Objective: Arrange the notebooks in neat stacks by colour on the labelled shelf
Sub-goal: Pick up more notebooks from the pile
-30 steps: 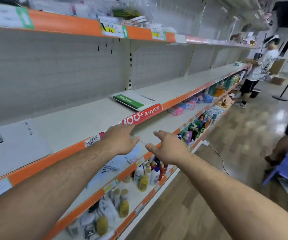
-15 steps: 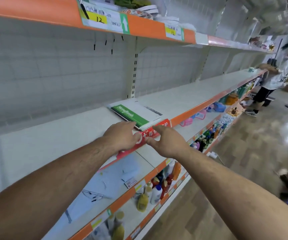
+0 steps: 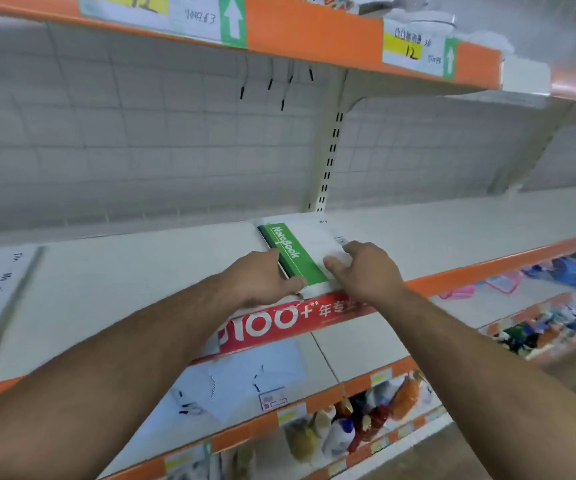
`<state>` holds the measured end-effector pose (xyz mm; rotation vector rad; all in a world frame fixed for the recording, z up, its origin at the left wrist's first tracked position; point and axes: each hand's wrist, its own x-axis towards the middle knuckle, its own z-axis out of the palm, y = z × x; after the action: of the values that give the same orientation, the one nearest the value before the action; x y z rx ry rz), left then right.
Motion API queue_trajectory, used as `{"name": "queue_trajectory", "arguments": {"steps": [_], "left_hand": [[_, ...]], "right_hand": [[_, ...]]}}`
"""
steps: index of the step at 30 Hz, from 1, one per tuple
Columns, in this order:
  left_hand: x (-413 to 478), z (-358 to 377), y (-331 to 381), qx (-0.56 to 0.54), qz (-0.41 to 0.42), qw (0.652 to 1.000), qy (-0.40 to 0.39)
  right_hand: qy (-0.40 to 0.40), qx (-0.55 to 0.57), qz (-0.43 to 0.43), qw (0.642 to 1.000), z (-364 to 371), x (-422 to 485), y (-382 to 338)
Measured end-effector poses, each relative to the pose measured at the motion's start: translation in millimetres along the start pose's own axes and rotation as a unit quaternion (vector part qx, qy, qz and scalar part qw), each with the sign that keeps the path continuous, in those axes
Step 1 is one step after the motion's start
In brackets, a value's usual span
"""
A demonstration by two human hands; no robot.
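One notebook [image 3: 298,258], green-banded, lies at the front edge of the shelf [image 3: 141,271], just above a red banner [image 3: 272,336]. Left grip [image 3: 262,282] pinches its near-left corner; right grip [image 3: 366,271] rests on the white cover, and I cannot tell whether it holds.

Stretches bare left forearm [image 3: 124,358] and bare right forearm [image 3: 470,358] forward and up, converging. Holds left hand [image 3: 262,278] palm down, fingers curled, thumb lying out rightward. Arches right hand [image 3: 369,271], knuckles raised, fingertips bent down, thumb pointing left. Sets hands close, thumbs apart.
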<state>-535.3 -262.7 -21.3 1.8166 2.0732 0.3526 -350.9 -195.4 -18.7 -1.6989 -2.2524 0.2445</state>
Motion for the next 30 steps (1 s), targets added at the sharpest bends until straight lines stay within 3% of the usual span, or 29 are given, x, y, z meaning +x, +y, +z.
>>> {"name": "queue_trajectory", "arguments": {"steps": [7, 12, 18, 30], "left_hand": [[17, -3, 21, 0.013, -0.137, 0.990, 0.002], [25, 3, 31, 0.018, -0.189, 0.982, -0.002], [32, 5, 42, 0.026, -0.220, 0.975, -0.005], [36, 11, 39, 0.015, -0.243, 0.970, 0.023]], "right_hand": [[-0.122, -0.033, -0.052, 0.991, 2, 59, 22], [-0.161, 0.027, -0.062, 0.985, 2, 80, 31], [-0.162, 0.101, -0.054, 0.980, 10, 96, 42], [-0.143, 0.147, -0.041, 0.978, 11, 120, 54]]}}
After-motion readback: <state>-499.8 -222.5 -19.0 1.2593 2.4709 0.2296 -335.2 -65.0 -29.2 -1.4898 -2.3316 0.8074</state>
